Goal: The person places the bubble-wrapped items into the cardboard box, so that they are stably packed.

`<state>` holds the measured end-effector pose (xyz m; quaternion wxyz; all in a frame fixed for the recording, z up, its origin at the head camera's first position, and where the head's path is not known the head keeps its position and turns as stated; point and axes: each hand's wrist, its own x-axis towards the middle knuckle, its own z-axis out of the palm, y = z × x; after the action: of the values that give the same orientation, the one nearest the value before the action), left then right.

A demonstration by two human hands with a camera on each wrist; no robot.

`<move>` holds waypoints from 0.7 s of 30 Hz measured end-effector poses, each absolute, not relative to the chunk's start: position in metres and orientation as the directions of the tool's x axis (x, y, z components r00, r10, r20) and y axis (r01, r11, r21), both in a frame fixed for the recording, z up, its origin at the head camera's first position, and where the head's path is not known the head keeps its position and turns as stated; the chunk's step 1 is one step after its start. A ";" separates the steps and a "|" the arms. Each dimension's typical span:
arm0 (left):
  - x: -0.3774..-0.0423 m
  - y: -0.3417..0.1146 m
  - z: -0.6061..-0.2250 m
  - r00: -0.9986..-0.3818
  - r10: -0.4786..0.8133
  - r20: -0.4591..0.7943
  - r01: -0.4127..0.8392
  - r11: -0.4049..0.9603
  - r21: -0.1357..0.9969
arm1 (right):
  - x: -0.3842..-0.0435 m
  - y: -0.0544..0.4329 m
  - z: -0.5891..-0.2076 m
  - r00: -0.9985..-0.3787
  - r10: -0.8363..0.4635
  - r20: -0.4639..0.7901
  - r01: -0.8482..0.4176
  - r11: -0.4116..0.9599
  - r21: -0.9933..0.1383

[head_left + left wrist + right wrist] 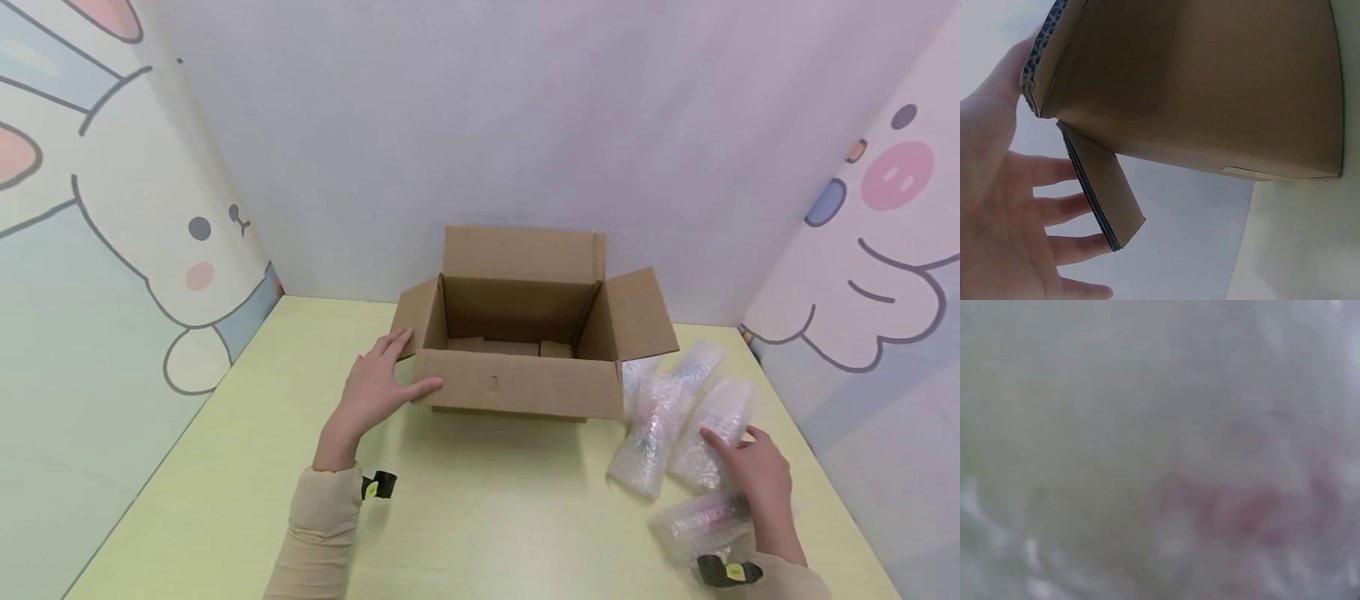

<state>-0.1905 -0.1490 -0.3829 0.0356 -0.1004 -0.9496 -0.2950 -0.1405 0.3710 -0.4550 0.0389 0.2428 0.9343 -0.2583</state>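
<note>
An open cardboard box (517, 385) stands on the table with its flaps spread. My left hand (378, 387) rests at its front left corner, the thumb on the front flap and the straight fingers against the left flap (1107, 187). Over at the right, my right hand (761, 471) holds a clear bubble-wrapped package (716, 429) between its thumb and bent fingers; some fingertips are hidden. Beneath the right wrist lies another bubble-wrapped package (697, 525) with pinkish contents. The right wrist view is filled by blurred clear bubble wrap (1241, 506).
More bubble-wrapped packages (651, 433) lie beside the box's right side, partly overlapping. The pale yellow table (480, 517) meets a plain back wall (525, 125). Cartoon-printed panels (142, 250) stand along both sides.
</note>
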 end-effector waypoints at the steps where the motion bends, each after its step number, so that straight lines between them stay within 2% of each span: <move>1: -0.191 -0.149 -0.383 -0.977 0.170 0.127 0.212 0.806 0.553 | -0.140 0.372 -0.455 -0.874 0.444 -0.195 0.480 0.734 -0.481; 12: -0.193 -0.147 -0.383 -0.977 0.171 0.130 0.215 0.808 0.549 | -0.133 0.379 -0.440 -0.811 0.546 -0.211 0.523 0.514 -0.680; 21: -0.193 -0.150 -0.384 -0.980 0.164 0.113 0.199 0.804 0.560 | -0.129 0.385 -0.432 -0.811 0.551 -0.195 0.493 0.466 -0.735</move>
<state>-0.1927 -0.1504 -0.3842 0.0294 -0.0956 -0.9494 -0.2978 -0.1286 0.3846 -0.4317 -0.0349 0.3052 0.8555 -0.4169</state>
